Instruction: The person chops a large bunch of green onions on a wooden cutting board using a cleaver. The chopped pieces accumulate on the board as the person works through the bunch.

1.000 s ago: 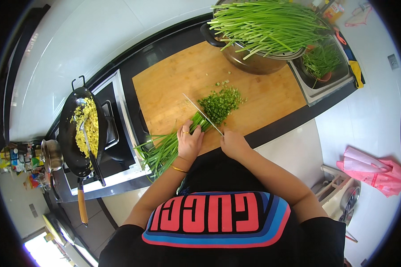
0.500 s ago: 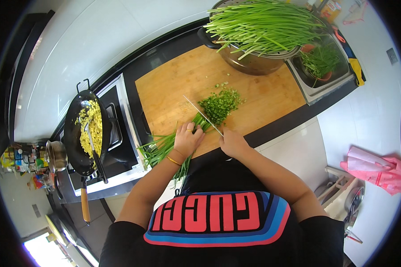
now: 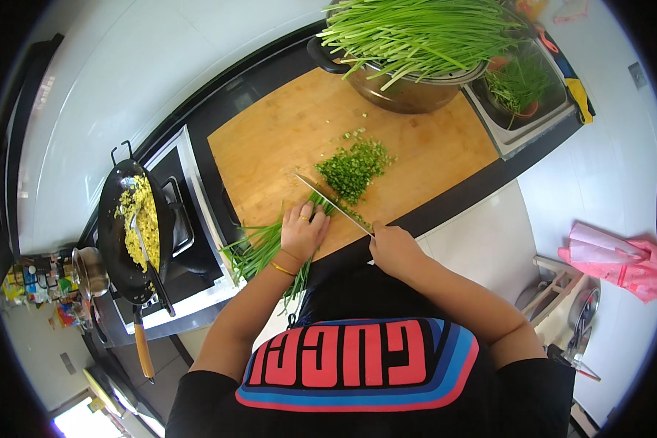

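Observation:
With its fingers curled, my left hand (image 3: 304, 232) presses a bunch of garlic chives (image 3: 260, 242) onto the wooden cutting board (image 3: 263, 131). The long leaves trail left past the board's edge and hang beneath my wrist. My right hand (image 3: 396, 247) is closed around the handle of a kitchen knife (image 3: 336, 205), whose handle is mostly hidden by the fingers. Its blade slants across the cut end of the bunch, close to my left fingertips. Just beyond the blade lies a heap of finely chopped chives (image 3: 353, 169), with a few bits scattered farther out.
A large pot (image 3: 398, 95) topped with long chives (image 3: 423, 36) stands at the board's far right. Beside it, the sink (image 3: 504, 139) holds more greens (image 3: 518, 84). On the left, a wok (image 3: 113, 219) of yellow scrambled egg (image 3: 142, 226) sits on the stove, its wooden handle (image 3: 144, 350) pointing towards me.
The knife has shifted slightly right and towards me, with its blade lying flatter. My left hand still holds the bunch. The whole view has shifted a little.

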Motion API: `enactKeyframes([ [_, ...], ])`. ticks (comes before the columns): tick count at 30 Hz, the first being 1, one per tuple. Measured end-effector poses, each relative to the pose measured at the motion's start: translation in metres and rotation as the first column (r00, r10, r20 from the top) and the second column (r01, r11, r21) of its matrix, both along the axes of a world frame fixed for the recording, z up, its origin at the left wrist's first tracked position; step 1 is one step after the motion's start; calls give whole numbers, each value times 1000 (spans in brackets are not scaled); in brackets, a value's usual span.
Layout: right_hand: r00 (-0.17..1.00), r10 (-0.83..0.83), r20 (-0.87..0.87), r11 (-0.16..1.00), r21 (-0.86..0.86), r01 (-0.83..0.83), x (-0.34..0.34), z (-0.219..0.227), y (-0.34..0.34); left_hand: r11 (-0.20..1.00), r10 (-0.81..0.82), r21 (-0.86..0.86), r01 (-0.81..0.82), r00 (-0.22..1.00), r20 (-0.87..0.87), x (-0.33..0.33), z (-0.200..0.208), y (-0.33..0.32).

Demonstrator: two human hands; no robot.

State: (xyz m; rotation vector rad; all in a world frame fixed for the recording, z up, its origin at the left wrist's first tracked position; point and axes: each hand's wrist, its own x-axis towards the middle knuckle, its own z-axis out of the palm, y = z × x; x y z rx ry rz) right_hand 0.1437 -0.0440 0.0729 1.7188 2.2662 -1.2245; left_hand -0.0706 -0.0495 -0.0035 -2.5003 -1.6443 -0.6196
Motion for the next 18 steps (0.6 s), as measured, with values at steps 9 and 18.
enactKeyframes([
  [9,999,-11,-37,1000,-19,10,0,2,2,1000,5,5,-5,997,76,-2,-6,0],
  [18,996,-35,-76,998,-52,32,-6,23,15,998,-18,-60,21,999,48,-6,-7,-1],
])
